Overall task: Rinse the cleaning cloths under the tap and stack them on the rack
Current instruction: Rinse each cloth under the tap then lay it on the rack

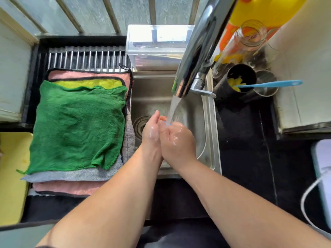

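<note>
Two hands, left hand (pixel 151 132) and right hand (pixel 176 138), press together with loose fingers under the stream from the tap (pixel 195 51), holding no cloth, seemingly to rinse themselves. At nine o'clock of the sink (pixel 208 122), the stack of cloths (pixel 71 176), green cloth (pixel 78 126) uppermost, lies on the rack (pixel 86 58) to drain.

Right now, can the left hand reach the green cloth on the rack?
Probably yes. The left hand is under the tap; the green cloth lies topmost on the rack right beside the sink, nothing between.
</note>
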